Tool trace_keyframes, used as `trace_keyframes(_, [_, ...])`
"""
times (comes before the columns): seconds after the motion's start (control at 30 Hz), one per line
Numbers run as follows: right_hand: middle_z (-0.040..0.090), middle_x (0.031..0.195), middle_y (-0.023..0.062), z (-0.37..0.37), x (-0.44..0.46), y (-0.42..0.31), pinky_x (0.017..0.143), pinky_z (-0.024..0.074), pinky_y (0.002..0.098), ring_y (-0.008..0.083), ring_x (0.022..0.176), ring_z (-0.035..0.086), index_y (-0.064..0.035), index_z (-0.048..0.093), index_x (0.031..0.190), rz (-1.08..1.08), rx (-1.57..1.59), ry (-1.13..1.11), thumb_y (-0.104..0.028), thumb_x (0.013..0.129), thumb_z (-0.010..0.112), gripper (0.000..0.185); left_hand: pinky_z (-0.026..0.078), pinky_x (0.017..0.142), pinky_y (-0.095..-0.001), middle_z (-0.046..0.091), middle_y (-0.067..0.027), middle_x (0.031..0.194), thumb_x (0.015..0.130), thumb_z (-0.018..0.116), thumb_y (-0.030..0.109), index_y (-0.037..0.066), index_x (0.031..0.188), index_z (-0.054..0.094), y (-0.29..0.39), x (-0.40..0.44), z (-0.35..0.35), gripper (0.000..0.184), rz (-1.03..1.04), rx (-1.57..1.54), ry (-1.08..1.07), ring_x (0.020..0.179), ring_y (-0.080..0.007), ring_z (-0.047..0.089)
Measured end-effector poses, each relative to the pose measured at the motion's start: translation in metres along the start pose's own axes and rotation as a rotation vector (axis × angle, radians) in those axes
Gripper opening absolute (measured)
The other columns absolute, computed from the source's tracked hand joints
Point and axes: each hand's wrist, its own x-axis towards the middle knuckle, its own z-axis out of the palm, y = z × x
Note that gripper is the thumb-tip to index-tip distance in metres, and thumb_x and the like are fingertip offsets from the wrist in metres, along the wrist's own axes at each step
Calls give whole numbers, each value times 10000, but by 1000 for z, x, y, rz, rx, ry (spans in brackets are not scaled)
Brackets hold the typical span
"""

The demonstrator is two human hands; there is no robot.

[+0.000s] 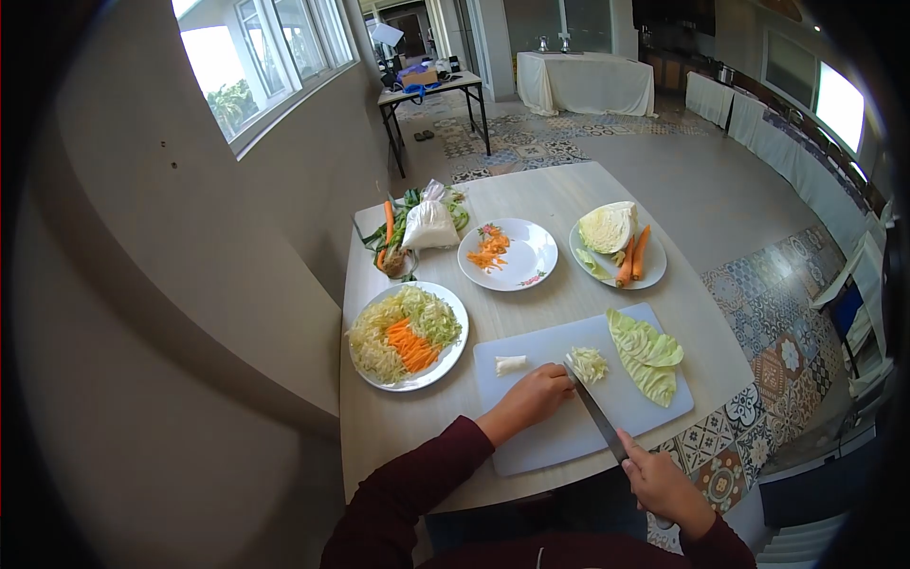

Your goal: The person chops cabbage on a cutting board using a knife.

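My right hand grips a knife, its blade pointing away across the white cutting board. Close to the blade's tip, my left hand rests on the board with its fingers curled and pressed together. Whatever lies under those fingers is hidden. Just past the tip is a small heap of shredded cabbage. A short white piece lies behind my left hand. On the board's right side are pale green cabbage leaves.
Left of the board stands a plate of shredded cabbage and carrot. Behind are a plate with carrot bits, a plate with cut cabbage and carrots, and a plastic bag beside greens. A wall borders the left.
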Motion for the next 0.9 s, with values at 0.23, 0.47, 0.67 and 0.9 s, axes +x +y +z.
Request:
trace_keyframes(0.23, [632, 672, 262, 22, 31, 7, 599, 531, 486, 404, 566, 643, -22, 359, 1532, -91, -206, 115, -100, 992, 473, 558, 534, 817, -421, 661, -154, 939, 853, 702, 81, -9, 910, 707, -7, 0, 5, 107, 13, -11, -12, 938, -352, 645])
trace_keyframes(0.47, [635, 740, 307, 40, 53, 6, 694, 493, 572, 492, 693, 630, 17, 326, 1528, -125, -319, 175, -78, 962, 509, 602, 527, 837, -428, 659, -163, 971, 863, 691, 92, -8, 964, 701, -5, -2, 3, 142, 18, 24, -6, 952, -360, 640])
trace_keyframes(0.67, [638, 713, 281, 41, 25, 8, 660, 496, 565, 469, 663, 631, 17, 304, 1540, -89, -397, 134, -73, 952, 523, 634, 511, 830, -438, 630, -159, 944, 835, 683, 52, -22, 878, 654, -3, -1, 6, 91, 31, -18, 43, 937, -355, 615])
trace_keyframes(0.9, [614, 665, 232, 36, -8, 13, 589, 516, 537, 419, 595, 629, -12, 309, 1553, -88, -441, 107, -97, 932, 537, 667, 510, 811, -423, 612, -149, 906, 845, 675, 59, -16, 848, 654, -6, -2, 8, 77, 47, 6, 56, 902, -335, 610])
